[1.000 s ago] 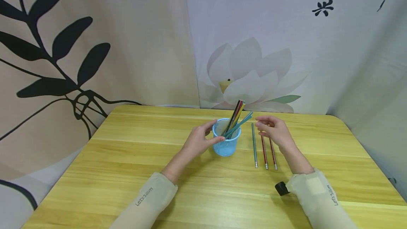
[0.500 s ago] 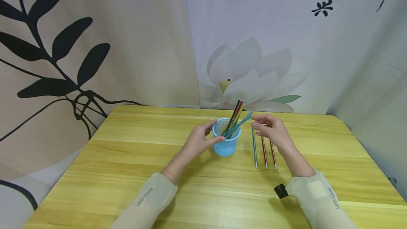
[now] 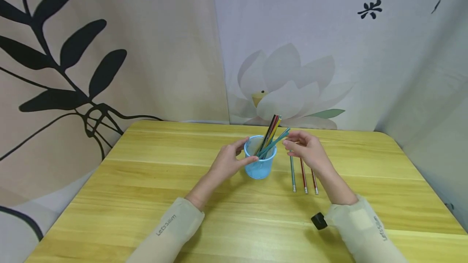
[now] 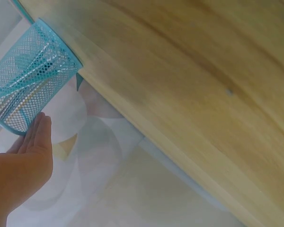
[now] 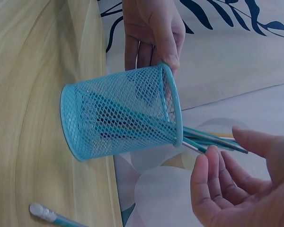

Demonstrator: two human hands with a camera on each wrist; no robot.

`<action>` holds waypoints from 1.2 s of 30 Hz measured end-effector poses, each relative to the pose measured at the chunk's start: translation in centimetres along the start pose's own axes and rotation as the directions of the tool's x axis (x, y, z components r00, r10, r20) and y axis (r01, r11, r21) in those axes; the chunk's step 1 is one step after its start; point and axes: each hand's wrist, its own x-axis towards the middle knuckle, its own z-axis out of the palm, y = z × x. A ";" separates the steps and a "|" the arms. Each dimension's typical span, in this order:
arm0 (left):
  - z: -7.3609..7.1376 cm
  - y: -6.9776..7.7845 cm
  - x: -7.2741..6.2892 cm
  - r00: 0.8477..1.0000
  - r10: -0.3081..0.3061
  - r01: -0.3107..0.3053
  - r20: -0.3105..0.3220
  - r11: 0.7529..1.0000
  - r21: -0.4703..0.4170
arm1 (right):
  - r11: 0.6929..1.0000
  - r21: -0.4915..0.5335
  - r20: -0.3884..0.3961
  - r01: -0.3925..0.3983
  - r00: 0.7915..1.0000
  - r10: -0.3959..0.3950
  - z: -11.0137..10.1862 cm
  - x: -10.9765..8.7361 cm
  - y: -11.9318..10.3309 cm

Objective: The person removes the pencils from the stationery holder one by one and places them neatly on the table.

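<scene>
A light-blue mesh pencil cup (image 3: 260, 169) stands upright on the table, with several pencils (image 5: 203, 135) leaning out of its mouth. My left hand (image 3: 228, 160) holds the cup from its left side, thumb at the rim and fingers around the back. Close to the cup's right side, my right hand (image 3: 308, 149) hovers with thumb and fingertips apart around the teal pencil ends; contact is unclear. Below that hand lie a teal pencil (image 3: 293, 173) and two red pencils (image 3: 304, 175), side by side, their upper parts partly covered by it.
The wooden table (image 3: 153, 165) reaches back to a printed curtain (image 3: 175, 52). A black wrist device (image 3: 319, 221) sticks out from the right sleeve, above the tabletop. The table's back edge lies a short way behind the cup.
My right hand has moved left, from above the loose pencils to the pencil ends at the cup. The left hand and the cup have stayed in place.
</scene>
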 end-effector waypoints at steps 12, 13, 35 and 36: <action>-0.1 -0.1 0.0 1.000 0.019 -0.019 -0.003 1.000 -0.007 | 1.000 -0.011 -0.044 0.008 0.999 -0.009 1.2 0.9 -0.1; -0.1 -0.1 0.0 1.000 0.018 -0.018 -0.002 1.000 -0.005 | 1.000 -0.011 -0.050 0.008 0.999 -0.008 1.2 1.0 -0.1; 0.1 -0.1 0.0 1.000 0.003 -0.003 -0.002 1.000 -0.019 | 0.997 0.075 -0.124 0.029 0.992 -0.019 1.0 1.4 -0.3; 0.1 -0.1 0.0 1.000 0.001 -0.001 -0.002 1.000 -0.018 | 0.997 0.075 -0.127 0.031 0.992 -0.021 0.9 1.4 -0.3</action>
